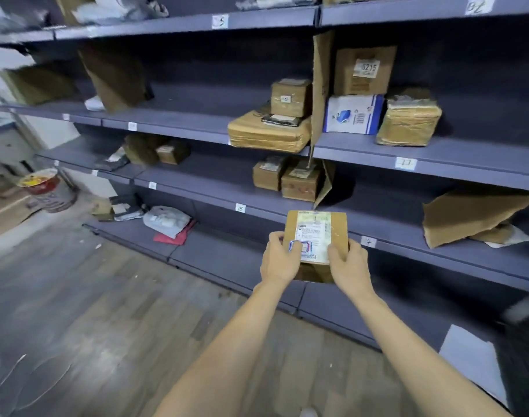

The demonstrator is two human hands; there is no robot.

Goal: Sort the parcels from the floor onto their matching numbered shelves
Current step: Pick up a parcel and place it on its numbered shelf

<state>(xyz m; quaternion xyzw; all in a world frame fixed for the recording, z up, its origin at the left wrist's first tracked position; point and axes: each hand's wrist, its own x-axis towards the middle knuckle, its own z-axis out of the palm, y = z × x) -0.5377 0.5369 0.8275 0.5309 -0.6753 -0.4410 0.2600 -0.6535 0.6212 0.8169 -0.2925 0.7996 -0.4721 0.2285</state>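
I hold a small brown cardboard parcel (317,233) with a white shipping label facing up, out in front of the blue-grey shelving. My left hand (280,260) grips its near left corner, thumb on the label. My right hand (347,261) grips its near right corner. The parcel hovers just before the shelf edge with small number tags, one reading 15 (240,208) to its left and another tag (368,242) to its right. A shelf above carries the tag 11 (405,163).
Several brown boxes (269,130) sit on the middle shelves, with an upright cardboard divider (320,85) between bays. Torn cardboard (468,215) lies on the right shelf. Soft mailers (167,221) rest on the lowest shelf. A red bucket (46,188) stands at the left on the wooden floor.
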